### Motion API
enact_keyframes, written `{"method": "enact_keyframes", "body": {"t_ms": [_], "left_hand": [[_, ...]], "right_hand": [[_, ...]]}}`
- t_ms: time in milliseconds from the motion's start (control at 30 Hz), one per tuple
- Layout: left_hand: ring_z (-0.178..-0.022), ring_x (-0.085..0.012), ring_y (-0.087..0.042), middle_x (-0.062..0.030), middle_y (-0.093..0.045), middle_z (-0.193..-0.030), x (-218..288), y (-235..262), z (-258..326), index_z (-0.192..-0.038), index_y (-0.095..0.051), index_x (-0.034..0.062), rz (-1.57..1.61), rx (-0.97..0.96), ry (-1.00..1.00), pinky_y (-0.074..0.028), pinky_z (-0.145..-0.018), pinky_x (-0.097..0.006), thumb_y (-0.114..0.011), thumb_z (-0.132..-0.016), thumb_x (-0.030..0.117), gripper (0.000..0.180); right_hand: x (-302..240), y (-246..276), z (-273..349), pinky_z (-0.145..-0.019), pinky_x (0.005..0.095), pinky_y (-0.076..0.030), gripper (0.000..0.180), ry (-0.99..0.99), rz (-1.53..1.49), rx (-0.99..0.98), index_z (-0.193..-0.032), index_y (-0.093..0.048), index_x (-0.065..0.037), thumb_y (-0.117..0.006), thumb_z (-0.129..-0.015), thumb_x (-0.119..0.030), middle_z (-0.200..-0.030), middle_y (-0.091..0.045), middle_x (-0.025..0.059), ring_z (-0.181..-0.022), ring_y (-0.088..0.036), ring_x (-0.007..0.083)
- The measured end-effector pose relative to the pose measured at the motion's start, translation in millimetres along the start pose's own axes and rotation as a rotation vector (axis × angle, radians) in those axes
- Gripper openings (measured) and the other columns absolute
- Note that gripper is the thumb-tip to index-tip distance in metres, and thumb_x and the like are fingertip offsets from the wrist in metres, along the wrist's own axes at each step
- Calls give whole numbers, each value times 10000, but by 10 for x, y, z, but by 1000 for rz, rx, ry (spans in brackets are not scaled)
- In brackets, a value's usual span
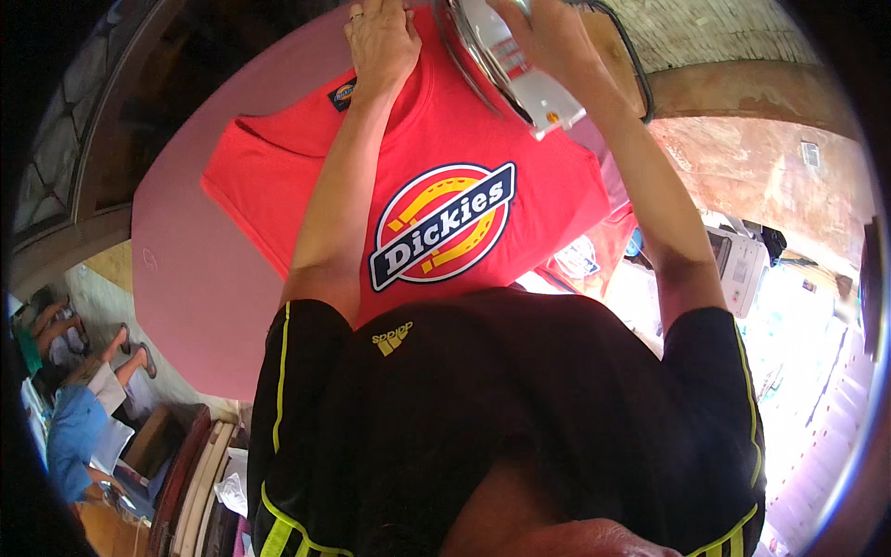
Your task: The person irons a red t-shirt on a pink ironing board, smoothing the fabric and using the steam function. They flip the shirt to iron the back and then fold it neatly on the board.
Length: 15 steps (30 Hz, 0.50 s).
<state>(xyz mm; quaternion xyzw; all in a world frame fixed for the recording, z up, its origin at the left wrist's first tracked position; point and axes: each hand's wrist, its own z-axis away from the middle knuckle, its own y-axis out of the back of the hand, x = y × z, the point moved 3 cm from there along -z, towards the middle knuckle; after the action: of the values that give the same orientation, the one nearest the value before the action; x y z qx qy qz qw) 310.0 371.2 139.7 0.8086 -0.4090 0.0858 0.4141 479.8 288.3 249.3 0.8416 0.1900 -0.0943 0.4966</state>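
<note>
A red T-shirt [520, 241] with a round printed emblem on its chest lies spread on a pink padded board [176, 269]. My left hand [382, 46], a ring on one finger, lies on the shirt near its collar, fingers reaching toward the top edge of the view. My right hand [555, 42] is closed on the handle of a clothes iron [543, 100], white with a shiny metal edge. The iron is tilted over the shirt's far right part. Whether its soleplate touches the cloth, I cannot tell. A dark collar label [342, 94] shows beside my left forearm.
A black cord [639, 65] curves beside the iron. Another red printed garment [594, 255] hangs at the board's right side. Beyond it stands a white machine [740, 272]. At the lower left, a person in blue [76, 436] sits near stacked boards [190, 487].
</note>
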Motion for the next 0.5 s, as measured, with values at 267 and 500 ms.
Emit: {"method": "enact_keyframes", "body": {"t_ms": [267,500], "left_hand": [[-975,-394,-538,-184,-562,-1023,-89,-7,-21,-934,-614,31,-78,-52,21,-458,-803,-521,-562,-915,146,128],[-983,-390,-535,-178,-562,-1020,-13,60,-39,-934,-626,46,-41,-38,41,-456,-823,-515,-548,-922,141,123]], "right_hand": [[26,-81,-34,-810,542,-517,501,-132,175,-218,-1167,-560,62,-612,-944,-385,-982,-650,334,-928,-633,502],[209,352,765,-708,502,-542,398,-100,-9,-178,-1145,-574,-3,-637,-946,-343,-887,-676,265,-818,-669,456]]}}
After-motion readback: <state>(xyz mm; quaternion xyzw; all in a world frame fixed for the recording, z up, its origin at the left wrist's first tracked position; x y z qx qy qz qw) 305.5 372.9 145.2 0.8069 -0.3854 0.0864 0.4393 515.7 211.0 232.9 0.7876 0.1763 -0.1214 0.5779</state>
